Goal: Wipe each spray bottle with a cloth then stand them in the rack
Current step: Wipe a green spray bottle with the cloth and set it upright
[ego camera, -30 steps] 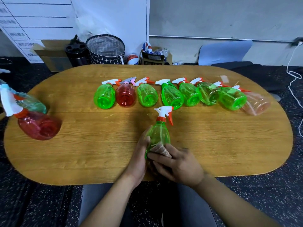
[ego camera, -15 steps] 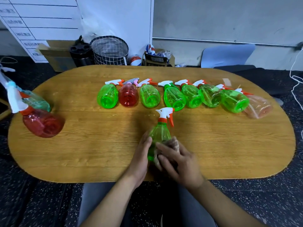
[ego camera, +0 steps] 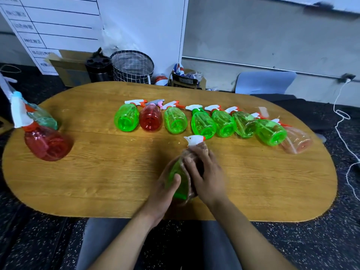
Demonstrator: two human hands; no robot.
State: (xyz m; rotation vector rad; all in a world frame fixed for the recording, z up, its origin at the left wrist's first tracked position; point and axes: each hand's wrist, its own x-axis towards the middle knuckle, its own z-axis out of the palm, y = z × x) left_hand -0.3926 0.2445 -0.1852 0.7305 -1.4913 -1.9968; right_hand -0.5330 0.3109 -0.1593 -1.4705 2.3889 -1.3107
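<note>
1. Your left hand (ego camera: 165, 193) grips the lower body of a green spray bottle (ego camera: 178, 180), thumb lying across its front, near the table's front edge.
2. Your right hand (ego camera: 206, 172) presses a brownish cloth (ego camera: 194, 151) against the bottle's upper body and neck, fingers curled over it (the cloth also shows under the bottle's base).
3. The bottle's white trigger head (ego camera: 194, 139) points away from you, just clear of the row behind it.
4. That row lies on its side across the wooden table (ego camera: 97, 172): a green bottle (ego camera: 126, 118), a red one (ego camera: 150, 118), five more green, and a pale pink bottle (ego camera: 297, 141) at the right end, most touching their neighbours.
5. At the table's left end, a large red bottle (ego camera: 46, 143) and a teal bottle (ego camera: 41, 117) lie together, apart from the row.
</note>
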